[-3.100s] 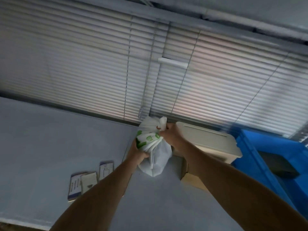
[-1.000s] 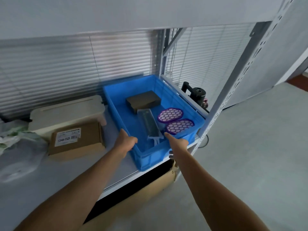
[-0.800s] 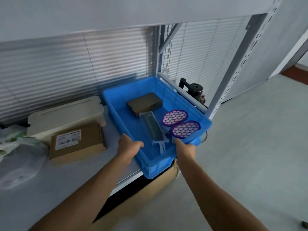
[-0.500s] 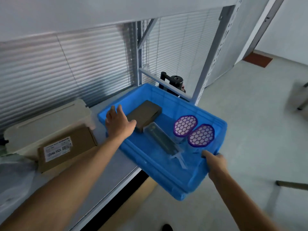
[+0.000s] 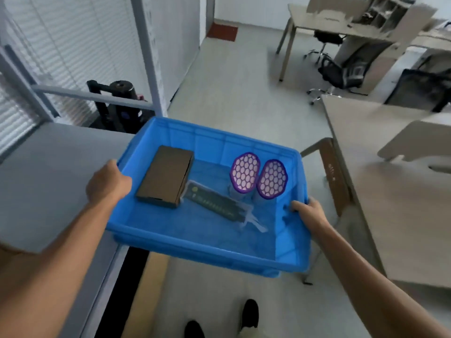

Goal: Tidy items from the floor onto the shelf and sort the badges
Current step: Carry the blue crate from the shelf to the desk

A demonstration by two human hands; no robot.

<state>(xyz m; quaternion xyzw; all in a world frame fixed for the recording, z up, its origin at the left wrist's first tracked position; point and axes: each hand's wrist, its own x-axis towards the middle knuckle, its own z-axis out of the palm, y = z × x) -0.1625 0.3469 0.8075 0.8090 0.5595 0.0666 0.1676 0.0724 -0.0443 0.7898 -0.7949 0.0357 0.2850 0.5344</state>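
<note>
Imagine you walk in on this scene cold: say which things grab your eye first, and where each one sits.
The bright blue bin fills the middle of the view, held off the shelf by the left hand on one rim and the right hand on the other. Inside, two purple honeycomb lids stand out on the right, with a dark brown box on the left.

Both bare forearms are reaching forward and slightly inward from the bottom corners of the view. The left hand (image 5: pixel 107 182) is curling over the left rim of the blue plastic crate (image 5: pixel 195 250), knuckles up, its grip closed on the edge. The right hand (image 5: pixel 308 213) is clasping the right rim, fingers (image 5: pixel 296 205) wrapping over the top.
</note>
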